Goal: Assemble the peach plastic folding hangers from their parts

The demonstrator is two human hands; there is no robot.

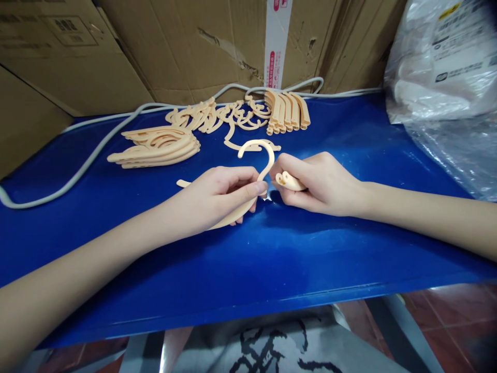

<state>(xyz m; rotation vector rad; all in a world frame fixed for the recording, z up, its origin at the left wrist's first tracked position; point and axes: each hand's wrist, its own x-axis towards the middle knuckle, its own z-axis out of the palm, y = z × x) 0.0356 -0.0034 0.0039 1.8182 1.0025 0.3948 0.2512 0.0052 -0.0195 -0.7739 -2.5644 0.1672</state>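
Pinching a cream hooked piece (271,160) between thumb and fingers, the left hand (223,194) holds it over the middle of the tabletop (248,280). Just beside it, the right hand (322,184) has its fingers wrapped around a cream hollow-ended piece (286,180). Toward the far edge lie a stack of flat pieces (159,154) on the left, a jumble of pieces (205,116) and a row of curved pieces (286,111). A plastic bag (423,67) sits at the far right corner.
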